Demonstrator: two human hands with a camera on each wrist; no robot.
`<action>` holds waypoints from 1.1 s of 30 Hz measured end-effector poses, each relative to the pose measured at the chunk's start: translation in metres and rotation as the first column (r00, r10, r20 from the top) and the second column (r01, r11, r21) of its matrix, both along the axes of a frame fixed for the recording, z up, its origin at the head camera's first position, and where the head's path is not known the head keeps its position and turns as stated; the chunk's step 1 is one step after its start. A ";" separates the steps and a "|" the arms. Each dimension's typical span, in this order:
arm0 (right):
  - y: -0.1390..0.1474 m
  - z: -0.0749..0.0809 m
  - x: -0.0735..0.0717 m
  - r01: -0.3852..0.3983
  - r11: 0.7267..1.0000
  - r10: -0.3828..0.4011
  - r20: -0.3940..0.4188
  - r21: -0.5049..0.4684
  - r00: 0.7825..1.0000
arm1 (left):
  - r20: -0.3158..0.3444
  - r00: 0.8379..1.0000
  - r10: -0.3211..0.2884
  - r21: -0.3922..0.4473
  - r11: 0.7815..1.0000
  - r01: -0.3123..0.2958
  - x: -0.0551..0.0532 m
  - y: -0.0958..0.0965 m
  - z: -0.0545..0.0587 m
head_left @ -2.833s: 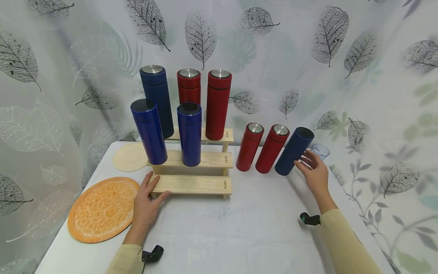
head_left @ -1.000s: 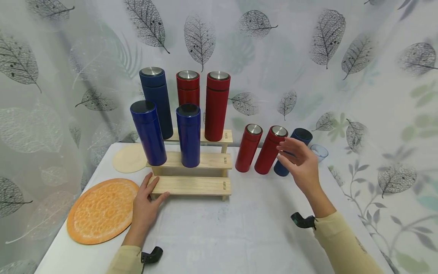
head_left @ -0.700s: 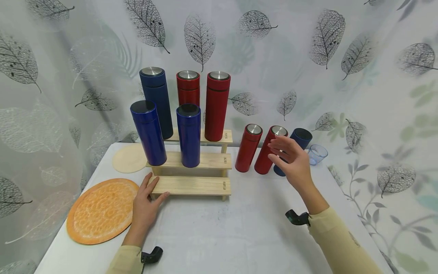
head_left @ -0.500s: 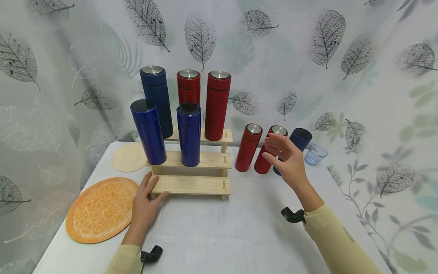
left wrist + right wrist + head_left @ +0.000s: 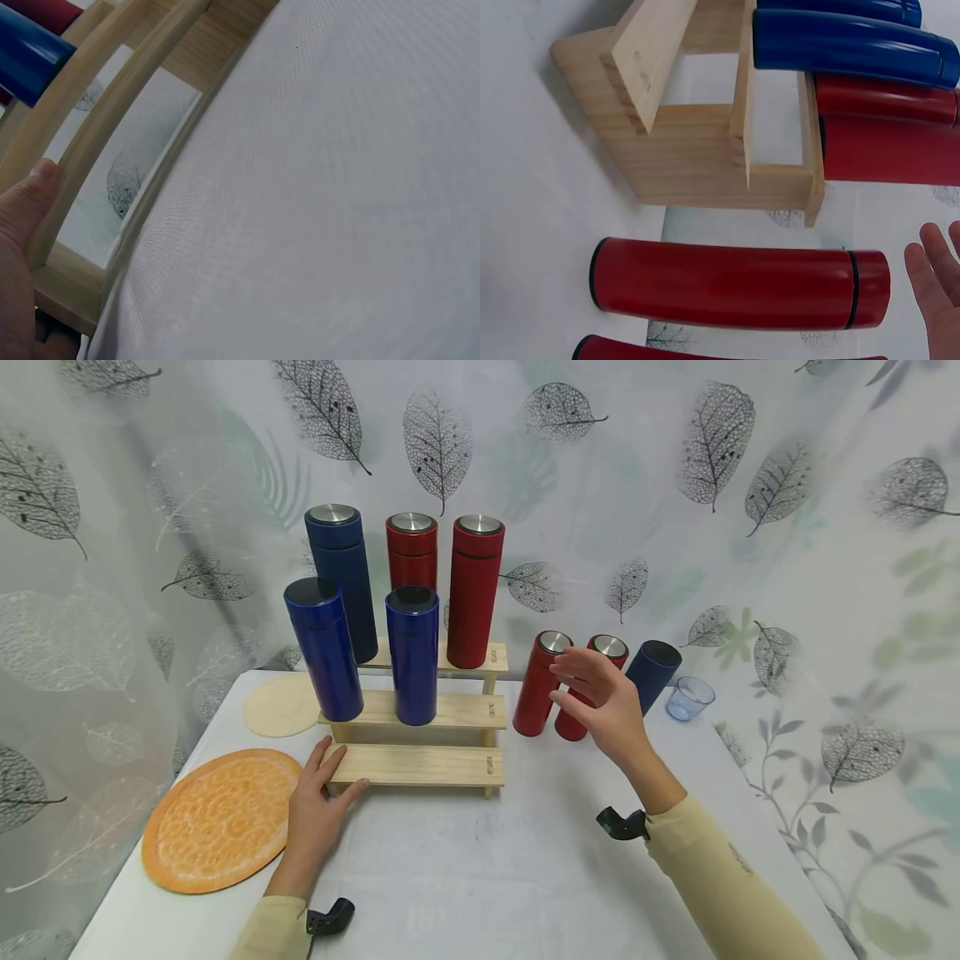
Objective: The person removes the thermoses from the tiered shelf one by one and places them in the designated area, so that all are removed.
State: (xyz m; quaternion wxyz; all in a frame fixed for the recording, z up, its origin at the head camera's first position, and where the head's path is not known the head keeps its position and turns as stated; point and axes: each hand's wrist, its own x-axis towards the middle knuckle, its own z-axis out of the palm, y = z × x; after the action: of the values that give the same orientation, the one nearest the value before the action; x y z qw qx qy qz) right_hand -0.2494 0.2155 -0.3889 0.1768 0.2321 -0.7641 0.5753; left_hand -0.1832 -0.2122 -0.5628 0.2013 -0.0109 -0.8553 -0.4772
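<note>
My left hand (image 5: 315, 810) grips the left end of a three-step wooden stand (image 5: 420, 764), thumb along the front edge of the bottom step. Two glossy blue thermos flasks (image 5: 414, 660) stand on the middle step. On the top step are a dark blue flask (image 5: 345, 585) and two red flasks (image 5: 476, 597), one partly hidden. My right hand (image 5: 607, 706) hovers with fingers spread and holds nothing. It partly covers a red flask (image 5: 573, 722); another red flask (image 5: 531, 702) stands to its left and a dark blue flask (image 5: 654, 670) to its right.
A small clear bluish glass (image 5: 690, 698) stands at the table's back right. To the left lie an orange round mat (image 5: 221, 818) and a pale round disc (image 5: 281, 705). A leaf-print curtain (image 5: 600, 485) hangs behind the white table (image 5: 480, 877).
My right hand has let go of the dark blue flask at the right and moved left, in front of the red flasks. My left hand stays on the stand.
</note>
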 end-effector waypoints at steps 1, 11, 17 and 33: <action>-0.002 0.000 0.000 -0.004 1.000 0.004 -0.001 -0.002 1.000 | -0.003 1.000 0.001 -0.002 1.000 -0.001 0.000 0.000 0.000; -0.019 0.002 -0.010 -0.047 0.999 0.047 -0.026 -0.021 0.999 | 0.001 1.000 0.001 0.000 1.000 -0.001 0.000 -0.001 -0.003; -0.027 0.003 -0.015 -0.070 0.997 0.069 -0.021 -0.013 0.997 | -0.007 1.000 0.000 0.004 1.000 0.000 -0.001 0.000 -0.002; -0.057 0.004 -0.024 -0.121 0.992 0.121 -0.015 -0.033 0.993 | 0.005 1.000 0.004 0.001 1.000 -0.004 -0.001 0.000 -0.002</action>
State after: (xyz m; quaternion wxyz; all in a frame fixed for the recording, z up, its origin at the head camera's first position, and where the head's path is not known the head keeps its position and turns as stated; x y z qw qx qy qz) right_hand -0.2739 0.1581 -0.3846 0.1505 0.2789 -0.7375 0.5964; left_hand -0.1839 -0.2123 -0.5651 0.1999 -0.0079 -0.8556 -0.4773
